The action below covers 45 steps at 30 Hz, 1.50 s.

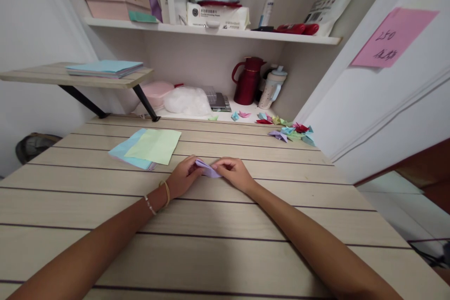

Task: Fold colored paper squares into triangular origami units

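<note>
A small folded piece of purple paper (210,170) is stretched between my two hands, just above or on the wooden tabletop. My left hand (184,176) pinches its left end between thumb and fingers. At the other end, my right hand (234,173) is closed on the paper with thumb and forefinger. The fingers partly cover both ends, so the exact folds cannot be made out. Beyond my left hand lies a green paper sheet (156,145), overlapping a stack of blue paper (128,150).
Several folded paper figures (291,131) are heaped at the table's back right. A red jug (248,80) and a light tumbler (272,86) stand behind. On the left, a raised shelf (42,75) carries more coloured paper (105,67). A white plastic bag (188,101) sits at the back.
</note>
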Each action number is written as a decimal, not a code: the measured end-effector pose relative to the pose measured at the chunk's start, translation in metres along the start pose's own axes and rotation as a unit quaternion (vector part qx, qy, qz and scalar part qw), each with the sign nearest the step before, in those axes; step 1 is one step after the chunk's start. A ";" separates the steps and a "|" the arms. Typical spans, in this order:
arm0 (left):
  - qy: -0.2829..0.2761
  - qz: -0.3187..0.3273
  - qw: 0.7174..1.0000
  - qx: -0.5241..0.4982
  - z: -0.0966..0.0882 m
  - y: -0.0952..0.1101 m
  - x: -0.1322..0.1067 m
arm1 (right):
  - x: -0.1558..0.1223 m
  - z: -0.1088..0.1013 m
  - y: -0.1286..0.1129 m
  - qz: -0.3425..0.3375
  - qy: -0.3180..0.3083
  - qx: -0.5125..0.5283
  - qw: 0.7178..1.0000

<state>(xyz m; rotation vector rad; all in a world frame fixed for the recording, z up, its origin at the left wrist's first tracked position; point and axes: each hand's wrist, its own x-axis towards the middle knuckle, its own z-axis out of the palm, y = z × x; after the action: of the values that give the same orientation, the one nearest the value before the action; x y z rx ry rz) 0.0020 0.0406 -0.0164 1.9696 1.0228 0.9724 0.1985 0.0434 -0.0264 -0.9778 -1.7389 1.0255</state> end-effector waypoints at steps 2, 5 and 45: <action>0.011 0.007 1.000 -0.018 0.001 -0.002 0.000 | -0.001 0.001 0.002 0.014 -0.013 0.002 1.000; 0.021 0.005 0.999 -0.029 0.001 -0.005 0.000 | -0.002 0.001 0.000 0.019 -0.023 0.004 1.000; 0.020 0.011 0.993 -0.113 0.002 -0.009 0.000 | -0.006 0.005 -0.003 -0.037 -0.037 -0.005 0.999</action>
<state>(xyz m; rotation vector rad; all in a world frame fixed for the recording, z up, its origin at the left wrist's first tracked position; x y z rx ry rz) 0.0003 0.0438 -0.0250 1.7845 0.8729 1.0942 0.1948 0.0358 -0.0271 -0.8847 -1.8277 1.0180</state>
